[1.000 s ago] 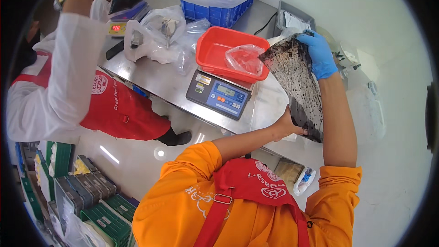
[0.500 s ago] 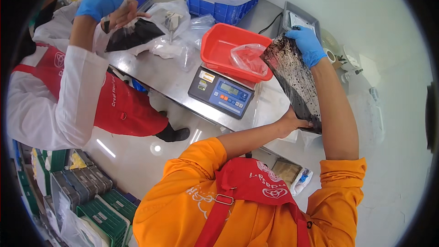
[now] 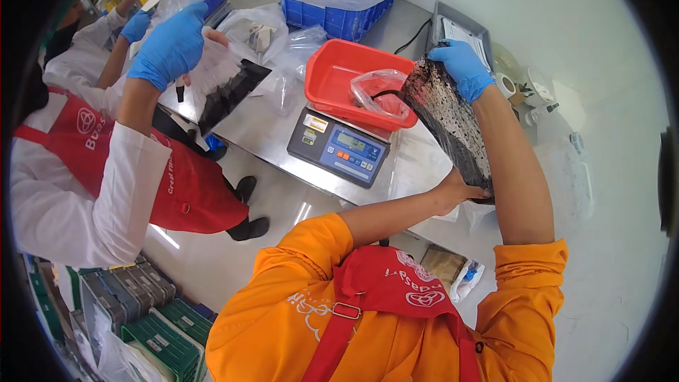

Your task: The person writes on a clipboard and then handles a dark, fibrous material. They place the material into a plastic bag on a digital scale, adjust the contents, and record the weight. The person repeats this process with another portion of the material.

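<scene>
A clear plastic bag with dark smears and black contents point(image 3: 449, 106) is tilted over the right side of a red tub point(image 3: 322, 78). My right hand point(image 3: 463, 71), in a blue glove, grips its upper end. Bare, my left hand point(image 3: 460, 191) holds the lower end, with the fingers partly hidden behind the bag. From the bag's left corner a dark stream runs into an opened small clear bag point(image 3: 382, 102) inside the tub. The tub rests on a digital scale point(image 3: 346, 145) with a lit display.
Behind the tub stands a blue crate point(image 3: 336, 18) lined with white plastic. A grey tray point(image 3: 442, 18) and a tape roll point(image 3: 506, 85) are by the wall. At left, a co-worker's gloved hand point(image 3: 170, 46) holds up a clear bag with black contents point(image 3: 230, 95).
A dark stream now falls from my bag into the small bag; none showed before. My right hand has shifted slightly left. The co-worker's bag has been lifted and tilted.
</scene>
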